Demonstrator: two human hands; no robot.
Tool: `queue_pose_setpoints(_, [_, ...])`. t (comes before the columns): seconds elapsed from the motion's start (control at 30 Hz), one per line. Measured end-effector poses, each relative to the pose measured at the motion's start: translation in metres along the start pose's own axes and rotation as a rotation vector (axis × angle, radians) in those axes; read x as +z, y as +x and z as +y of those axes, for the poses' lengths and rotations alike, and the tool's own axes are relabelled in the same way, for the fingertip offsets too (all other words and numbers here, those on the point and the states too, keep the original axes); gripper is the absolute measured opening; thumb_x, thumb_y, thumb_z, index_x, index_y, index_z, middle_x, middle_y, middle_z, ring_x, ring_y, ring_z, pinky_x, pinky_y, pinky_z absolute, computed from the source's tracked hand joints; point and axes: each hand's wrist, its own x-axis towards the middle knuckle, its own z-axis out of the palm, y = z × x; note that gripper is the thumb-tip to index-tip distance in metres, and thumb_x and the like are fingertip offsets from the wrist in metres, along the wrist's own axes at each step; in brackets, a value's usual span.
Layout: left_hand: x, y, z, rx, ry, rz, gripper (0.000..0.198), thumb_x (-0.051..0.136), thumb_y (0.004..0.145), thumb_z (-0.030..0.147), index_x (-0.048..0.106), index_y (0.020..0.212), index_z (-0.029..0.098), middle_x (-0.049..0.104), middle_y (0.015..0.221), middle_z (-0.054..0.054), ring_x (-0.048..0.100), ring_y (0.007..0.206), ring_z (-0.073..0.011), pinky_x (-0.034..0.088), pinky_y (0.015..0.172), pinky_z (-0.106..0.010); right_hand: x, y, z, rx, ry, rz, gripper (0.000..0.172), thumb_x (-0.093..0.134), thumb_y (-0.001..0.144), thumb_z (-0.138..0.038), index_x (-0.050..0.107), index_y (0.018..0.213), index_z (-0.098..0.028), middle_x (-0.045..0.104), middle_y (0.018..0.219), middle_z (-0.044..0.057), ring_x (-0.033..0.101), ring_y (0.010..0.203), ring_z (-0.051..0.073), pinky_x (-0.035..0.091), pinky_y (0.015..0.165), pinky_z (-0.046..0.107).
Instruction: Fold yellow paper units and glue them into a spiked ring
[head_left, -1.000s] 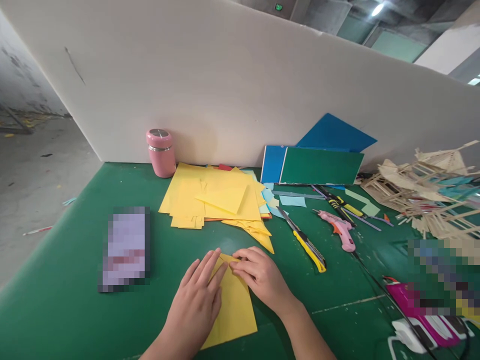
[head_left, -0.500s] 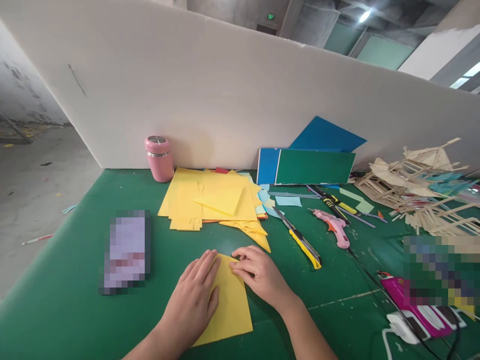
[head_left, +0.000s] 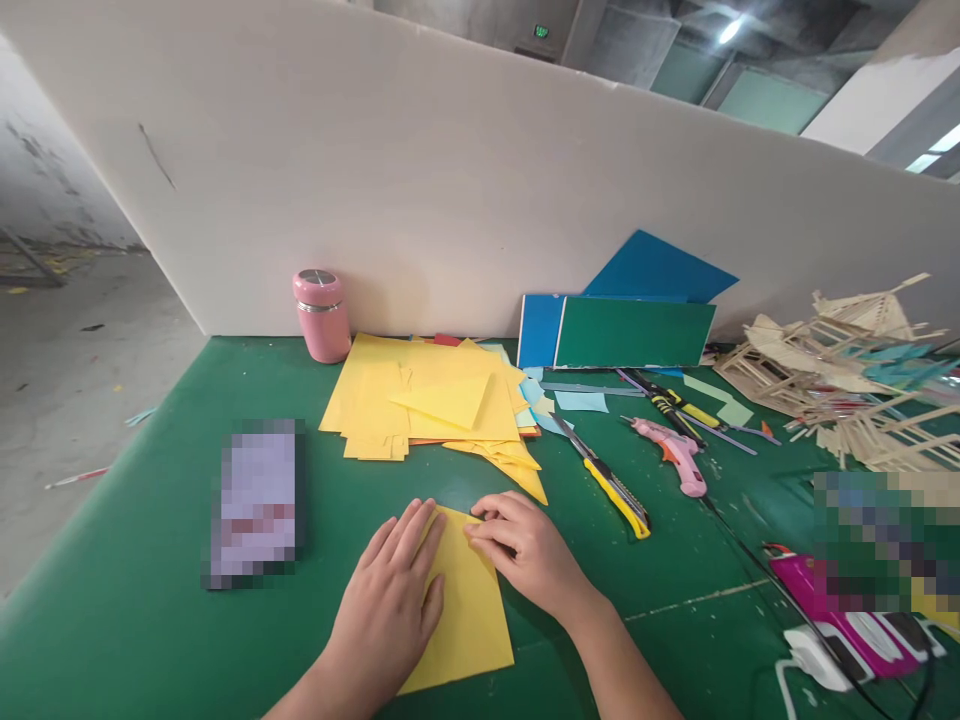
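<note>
A sheet of yellow paper (head_left: 469,610) lies on the green tabletop at the front middle. My left hand (head_left: 401,590) rests flat over the sheet's left side, fingers stretched out and pointing away from me. At the sheet's far right corner, my right hand (head_left: 521,545) has its fingers bent, thumb and fingertips pinching the paper's edge. Beyond both hands lies a pile of yellow paper (head_left: 360,395), with folded and cut pieces on top and beside it. A yellow utility knife (head_left: 611,490) lies to the right of that pile, its blade pointing away.
A pink glue gun (head_left: 675,455) and a second cutter (head_left: 679,405) lie at right. Further right stand wooden stick models (head_left: 847,370) and a magenta power strip (head_left: 847,620). A pink flask (head_left: 324,318), blue and green boards (head_left: 637,332), and a blurred purple object (head_left: 259,495) surround the pile.
The whole view has shifted slightly, so everything sits a little further right. Both hands keep nearly the same pose on the yellow paper.
</note>
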Motion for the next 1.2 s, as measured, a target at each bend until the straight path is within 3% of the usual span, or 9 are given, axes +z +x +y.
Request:
queue_pose_setpoints(0.1, [-0.002, 0.001, 0.0, 0.011, 0.006, 0.031, 0.046, 0.039, 0.088, 0.023, 0.049, 0.133, 0.017, 0.057, 0.132, -0.008, 0.053, 0.121, -0.0231, 0.041, 0.098, -0.037, 0.001, 0.0, -0.001, 0.008, 0.006, -0.016, 0.02, 0.049, 0.092, -0.015, 0.068, 0.09, -0.022, 0.064, 0.09, 0.006, 0.057, 0.085, 0.02, 0.053, 0.072, 0.034])
queue_pose_setpoints(0.27, [-0.002, 0.002, 0.001, 0.032, 0.06, 0.047, 0.047, 0.039, 0.086, 0.022, 0.05, 0.132, 0.018, 0.058, 0.131, -0.007, 0.054, 0.12, -0.0233, 0.04, 0.098, -0.037, 0.004, 0.001, -0.005, 0.022, -0.055, -0.078, 0.031, 0.045, 0.093, -0.015, 0.06, 0.119, -0.023, 0.06, 0.095, 0.008, 0.054, 0.089, 0.022, 0.052, 0.076, 0.038])
queue_pose_setpoints(0.43, [-0.002, 0.003, 0.002, 0.041, 0.07, 0.06, 0.048, 0.04, 0.086, 0.023, 0.05, 0.133, 0.016, 0.059, 0.13, -0.008, 0.055, 0.118, -0.0247, 0.04, 0.097, -0.039, 0.009, 0.0, -0.007, 0.03, -0.132, -0.095, 0.036, 0.043, 0.094, -0.016, 0.056, 0.127, -0.026, 0.057, 0.097, 0.009, 0.053, 0.088, 0.023, 0.052, 0.075, 0.039])
queue_pose_setpoints(0.6, [-0.002, 0.003, 0.002, 0.038, 0.081, 0.059, 0.046, 0.039, 0.086, 0.022, 0.052, 0.131, 0.017, 0.059, 0.13, -0.008, 0.055, 0.118, -0.0245, 0.041, 0.096, -0.039, 0.003, -0.001, -0.005, 0.038, -0.132, -0.064, 0.038, 0.046, 0.09, -0.012, 0.061, 0.121, -0.028, 0.056, 0.094, 0.008, 0.053, 0.088, 0.022, 0.052, 0.075, 0.037])
queue_pose_setpoints(0.77, [-0.001, 0.003, 0.002, 0.023, 0.065, 0.04, 0.047, 0.039, 0.087, 0.023, 0.052, 0.131, 0.015, 0.058, 0.131, -0.008, 0.055, 0.118, -0.0248, 0.042, 0.096, -0.039, -0.005, -0.003, 0.007, 0.059, -0.07, 0.019, 0.039, 0.042, 0.082, -0.002, 0.074, 0.088, -0.023, 0.055, 0.084, 0.007, 0.052, 0.082, 0.021, 0.049, 0.069, 0.035])
queue_pose_setpoints(0.93, [-0.001, 0.003, 0.003, -0.009, 0.033, 0.011, 0.048, 0.041, 0.085, 0.025, 0.05, 0.132, 0.014, 0.057, 0.132, -0.007, 0.055, 0.119, -0.0246, 0.042, 0.097, -0.038, -0.007, -0.004, 0.015, 0.058, -0.12, 0.113, 0.036, 0.041, 0.081, 0.0, 0.068, 0.068, -0.019, 0.055, 0.074, 0.005, 0.051, 0.074, 0.019, 0.045, 0.061, 0.03])
queue_pose_setpoints(1.07, [-0.002, 0.004, 0.003, -0.01, 0.005, 0.03, 0.049, 0.041, 0.085, 0.022, 0.05, 0.132, 0.013, 0.059, 0.131, -0.007, 0.055, 0.118, -0.0254, 0.042, 0.096, -0.039, -0.004, -0.003, 0.01, -0.002, -0.137, 0.212, 0.037, 0.038, 0.079, 0.002, 0.066, 0.072, -0.02, 0.055, 0.069, 0.004, 0.05, 0.07, 0.018, 0.043, 0.058, 0.028])
queue_pose_setpoints(1.2, [-0.002, 0.003, 0.004, -0.022, -0.009, 0.05, 0.047, 0.041, 0.084, 0.021, 0.052, 0.129, 0.015, 0.061, 0.127, -0.007, 0.055, 0.118, -0.0257, 0.042, 0.096, -0.04, 0.003, 0.0, -0.001, -0.013, -0.121, 0.163, 0.043, 0.035, 0.083, 0.001, 0.066, 0.104, -0.02, 0.059, 0.084, 0.006, 0.053, 0.079, 0.019, 0.047, 0.067, 0.032])
